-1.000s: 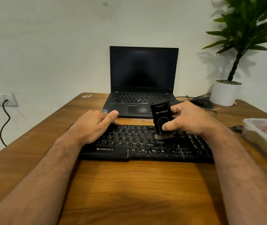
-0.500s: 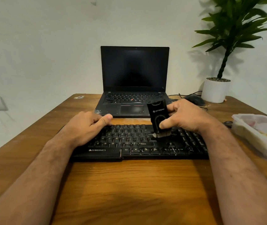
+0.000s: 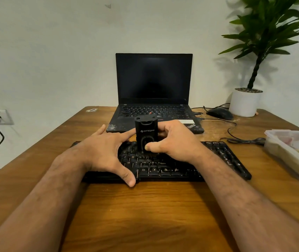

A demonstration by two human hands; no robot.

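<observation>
Nearest is the wooden worktop (image 3: 145, 215), w/ a black keyboard (image 3: 217, 160) on it. On the keyboard's left half lies the left grip (image 3: 107, 153), fingers spread & straight, clamped on nothing; thumb at the near edge, index tip touching the brush (image 3: 146, 131) on its left side. The right grip (image 3: 177, 142) is clamped on the brush: thumb low on its near face, fingers curled round the far side. The brush stands upright, bristles down on the keys mid-keyboard, just left of that palm. Farther off: open laptop (image 3: 154, 79), screen dark; mouse (image 3: 220, 113) & plant pot (image 3: 245, 102) far right; plastic box (image 3: 290, 151) at right edge.
</observation>
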